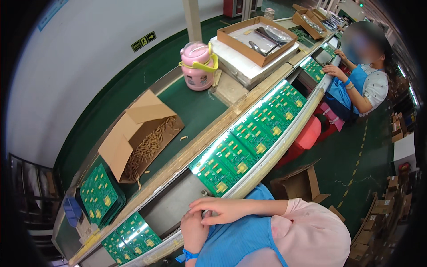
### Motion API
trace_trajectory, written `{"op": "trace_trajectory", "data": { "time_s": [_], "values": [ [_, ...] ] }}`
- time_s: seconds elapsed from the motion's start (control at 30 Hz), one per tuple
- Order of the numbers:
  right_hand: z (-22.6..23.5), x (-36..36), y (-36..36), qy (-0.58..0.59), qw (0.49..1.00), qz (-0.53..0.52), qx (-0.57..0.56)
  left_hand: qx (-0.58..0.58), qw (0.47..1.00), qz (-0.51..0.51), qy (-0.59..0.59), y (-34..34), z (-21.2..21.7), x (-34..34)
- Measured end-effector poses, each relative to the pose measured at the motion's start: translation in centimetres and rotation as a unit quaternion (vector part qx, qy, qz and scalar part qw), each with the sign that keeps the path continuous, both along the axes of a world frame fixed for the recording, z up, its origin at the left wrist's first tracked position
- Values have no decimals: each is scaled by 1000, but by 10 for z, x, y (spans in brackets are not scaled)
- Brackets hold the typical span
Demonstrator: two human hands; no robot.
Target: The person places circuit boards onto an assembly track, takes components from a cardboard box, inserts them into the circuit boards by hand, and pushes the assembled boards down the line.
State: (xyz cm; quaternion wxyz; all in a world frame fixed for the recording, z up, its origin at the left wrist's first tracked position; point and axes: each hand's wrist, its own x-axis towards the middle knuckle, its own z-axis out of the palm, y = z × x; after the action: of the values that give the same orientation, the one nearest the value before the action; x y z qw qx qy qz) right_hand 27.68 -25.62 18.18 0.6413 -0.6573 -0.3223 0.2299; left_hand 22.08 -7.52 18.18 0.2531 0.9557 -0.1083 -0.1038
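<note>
Circuit boards (pixel 249 138) queue along conveyor (pixel 178 202) at 12 o'clock | our right hand (pixel 222 209) rests over left hand (pixel 193 229) at its edge | fingers loosely curled, gripping nothing

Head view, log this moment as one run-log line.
left hand: empty, at conveyor edge | right hand: empty, laid over left | green circuit boards: row on belt, untouched | co-worker: down the line

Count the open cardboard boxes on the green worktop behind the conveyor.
3. A tipped box of small tan parts at the near left, a shallow tray box on white slabs farther along, and another box at the far end. More may be hidden.
</note>
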Motion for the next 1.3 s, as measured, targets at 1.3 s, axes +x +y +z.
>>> {"op": "trace_trajectory", "data": {
  "time_s": [1.3],
  "values": [
    [-20, 131, -237, -103, 743, -539, -383, 24, 988, 152, 8, 24, 25, -28]
  ]
}}
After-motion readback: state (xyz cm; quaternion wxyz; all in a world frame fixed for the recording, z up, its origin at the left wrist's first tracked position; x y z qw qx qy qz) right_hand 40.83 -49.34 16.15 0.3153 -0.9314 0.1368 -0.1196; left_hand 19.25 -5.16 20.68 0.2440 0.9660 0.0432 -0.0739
